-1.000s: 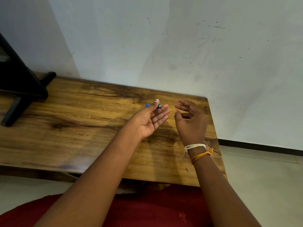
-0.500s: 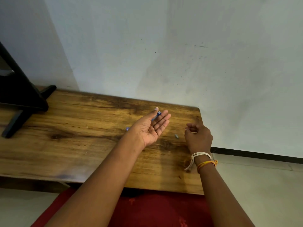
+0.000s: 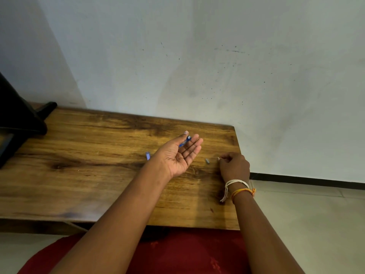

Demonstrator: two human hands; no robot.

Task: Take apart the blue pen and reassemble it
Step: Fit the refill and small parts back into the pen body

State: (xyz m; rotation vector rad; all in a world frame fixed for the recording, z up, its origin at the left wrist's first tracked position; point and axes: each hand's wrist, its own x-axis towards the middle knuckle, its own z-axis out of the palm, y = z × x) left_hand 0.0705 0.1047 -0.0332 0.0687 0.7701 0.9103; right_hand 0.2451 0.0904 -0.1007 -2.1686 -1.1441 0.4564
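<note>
My left hand [image 3: 178, 155] is palm up above the wooden table [image 3: 88, 165], fingers spread, with the blue pen barrel [image 3: 184, 142] held between thumb and forefinger. A small blue pen piece [image 3: 148, 155] lies on the table just left of that wrist. A tiny grey part [image 3: 207, 160] lies on the wood between the two hands. My right hand [image 3: 234, 166] rests on the table near its right edge, fingers curled and pinched on something thin and pale at the fingertips; I cannot tell what it is.
A black stand [image 3: 17, 119] occupies the table's far left. The white wall [image 3: 197, 66] runs along the back edge. The table's right edge is just beside my right hand, with tiled floor [image 3: 306, 224] beyond. Red cloth [image 3: 177, 254] lies below the front edge.
My right hand has dropped from beside the left hand to the table near the right edge and curled shut. The small blue piece and grey part have come into view on the wood.
</note>
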